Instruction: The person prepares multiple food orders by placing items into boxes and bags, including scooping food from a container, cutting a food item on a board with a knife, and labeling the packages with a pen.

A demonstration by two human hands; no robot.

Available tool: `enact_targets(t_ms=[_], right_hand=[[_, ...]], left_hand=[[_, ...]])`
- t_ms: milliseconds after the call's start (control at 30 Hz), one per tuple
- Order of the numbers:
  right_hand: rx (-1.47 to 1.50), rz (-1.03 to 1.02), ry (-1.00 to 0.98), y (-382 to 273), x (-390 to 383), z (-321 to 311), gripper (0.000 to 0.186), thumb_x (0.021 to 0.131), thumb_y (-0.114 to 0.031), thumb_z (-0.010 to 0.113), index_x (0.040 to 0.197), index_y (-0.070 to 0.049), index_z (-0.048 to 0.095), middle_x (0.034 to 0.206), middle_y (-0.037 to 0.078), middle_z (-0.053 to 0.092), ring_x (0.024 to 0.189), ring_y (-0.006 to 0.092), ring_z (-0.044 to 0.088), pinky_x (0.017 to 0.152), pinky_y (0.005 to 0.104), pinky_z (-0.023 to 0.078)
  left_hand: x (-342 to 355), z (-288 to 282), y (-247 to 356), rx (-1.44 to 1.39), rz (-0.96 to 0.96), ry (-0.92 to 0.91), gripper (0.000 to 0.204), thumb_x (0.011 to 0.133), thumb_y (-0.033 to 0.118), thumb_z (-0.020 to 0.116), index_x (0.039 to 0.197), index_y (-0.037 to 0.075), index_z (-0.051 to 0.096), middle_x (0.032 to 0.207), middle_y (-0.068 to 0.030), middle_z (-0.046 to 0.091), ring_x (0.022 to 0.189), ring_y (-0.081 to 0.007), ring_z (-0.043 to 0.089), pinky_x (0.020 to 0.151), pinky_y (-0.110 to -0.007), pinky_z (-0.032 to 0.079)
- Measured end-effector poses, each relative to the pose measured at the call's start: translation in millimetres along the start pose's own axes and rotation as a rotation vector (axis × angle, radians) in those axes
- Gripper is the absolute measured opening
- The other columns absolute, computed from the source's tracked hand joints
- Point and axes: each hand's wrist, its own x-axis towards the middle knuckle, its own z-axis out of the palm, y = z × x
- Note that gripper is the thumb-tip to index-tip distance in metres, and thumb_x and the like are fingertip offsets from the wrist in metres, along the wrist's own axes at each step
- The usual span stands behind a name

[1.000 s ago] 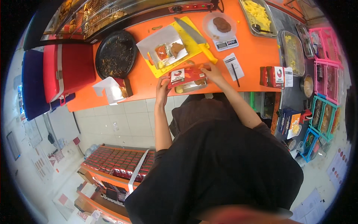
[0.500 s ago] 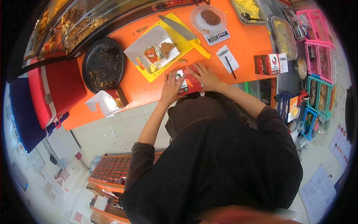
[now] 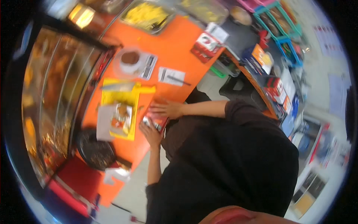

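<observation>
The left hand [image 3: 151, 135] and right hand [image 3: 166, 109] lie wide on the box [image 3: 161, 122], maybe to shut it; next likely needs a soft, even push.

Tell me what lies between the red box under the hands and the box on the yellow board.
The head view shows the yellow board's edge, then orange table with a blurred brown scrap, up to the red box.
</observation>
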Motion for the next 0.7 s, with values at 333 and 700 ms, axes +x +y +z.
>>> enact_targets(t_ms=[333,700], right_hand=[[0.188,1.209,1.469,210,-415,-155,0.023,0.092,-0.024,0.055,0.102,-0.005,0.064,0.088,0.003,0.063,0.078,0.0107,0.057,0.067,0.0277,0.046],[1.752,1.395,1.149,353,-645,-70,0.029,0.090,-0.033,0.062,0.111,-0.013,0.063,0.111,-0.001,0.055,0.088,0.0125,0.053,0.075,0.0318,0.052]], left_hand=[[30,-12,38,-0.069,0.023,0.094,0.079,0.077,0.049,0.066,0.145,0.025,0.034,0.143,-0.0302,0.024,0.122,-0.0484,0.032,0.101,-0.057,0.026],[35,43,66,0.278,-0.476,0.036,0.072,0.088,0.072,0.021,0.148,0.033,0.019,0.154,-0.0218,0.003,0.132,-0.0504,0.025,0.099,-0.067,0.023]])
